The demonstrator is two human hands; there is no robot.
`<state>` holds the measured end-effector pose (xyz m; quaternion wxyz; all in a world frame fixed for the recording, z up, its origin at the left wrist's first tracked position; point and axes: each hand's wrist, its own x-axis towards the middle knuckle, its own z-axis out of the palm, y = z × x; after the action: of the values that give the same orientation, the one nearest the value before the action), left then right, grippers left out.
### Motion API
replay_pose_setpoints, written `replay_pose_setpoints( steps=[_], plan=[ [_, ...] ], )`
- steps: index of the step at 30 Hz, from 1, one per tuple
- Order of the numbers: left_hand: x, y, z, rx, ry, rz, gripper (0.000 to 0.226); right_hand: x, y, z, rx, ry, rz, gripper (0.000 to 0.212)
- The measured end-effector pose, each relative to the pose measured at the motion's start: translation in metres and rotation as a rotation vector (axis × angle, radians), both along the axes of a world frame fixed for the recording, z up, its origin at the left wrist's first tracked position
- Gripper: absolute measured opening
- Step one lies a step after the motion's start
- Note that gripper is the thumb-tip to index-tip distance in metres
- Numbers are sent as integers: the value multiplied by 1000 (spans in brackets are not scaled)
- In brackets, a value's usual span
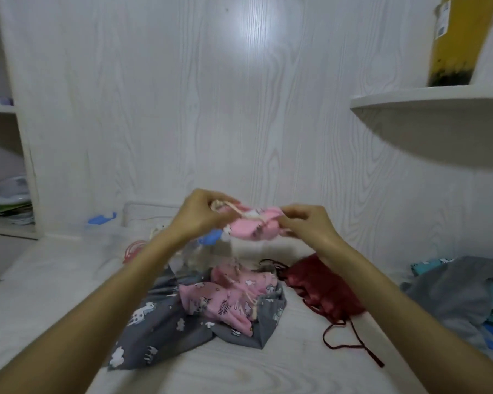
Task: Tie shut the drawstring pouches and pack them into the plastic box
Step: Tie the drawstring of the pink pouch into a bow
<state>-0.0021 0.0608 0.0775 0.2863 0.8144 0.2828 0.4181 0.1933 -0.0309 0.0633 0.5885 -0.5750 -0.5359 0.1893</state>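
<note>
A pink drawstring pouch point(249, 224) is held up between both hands, above the pouches heaped on the bench point(239, 368). Left hand point(199, 214) fingers pinch its cream cord point(228, 209); right hand point(305, 223) fingers pinch its right edge.

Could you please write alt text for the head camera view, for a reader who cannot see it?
Two bare hands, left hand and right hand, hold a small pink fabric drawstring pouch in the air by its cream cord. Below, pink printed pouches, grey printed cloth and a dark red pouch lie on a white surface.
</note>
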Motion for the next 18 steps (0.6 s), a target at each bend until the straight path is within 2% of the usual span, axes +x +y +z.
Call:
replay_pose_setpoints(
  steps=[3,5,7,11,14,16,18],
  plan=[
    [-26,28,31,123,-83,207,26,-43,44,28,119,101,-19,21],
    [-42,43,34,185,-96,334,24,-66,72,30,167,43,-87,18],
    [-55,62,21,217,65,396,23,-81,96,16,120,-112,-94,18],
    [-87,96,-12,11,747,190,43,-94,118,-18,-228,-649,162,28],
    [-111,99,-5,-43,846,49,47,-93,125,-16,-248,-712,160,31],
    [-121,105,-1,-58,886,5,44,-92,130,-14,-254,-676,180,33],
    [-126,115,1,-75,842,-7,36,-91,136,-17,-184,-616,160,32]
  ],
)
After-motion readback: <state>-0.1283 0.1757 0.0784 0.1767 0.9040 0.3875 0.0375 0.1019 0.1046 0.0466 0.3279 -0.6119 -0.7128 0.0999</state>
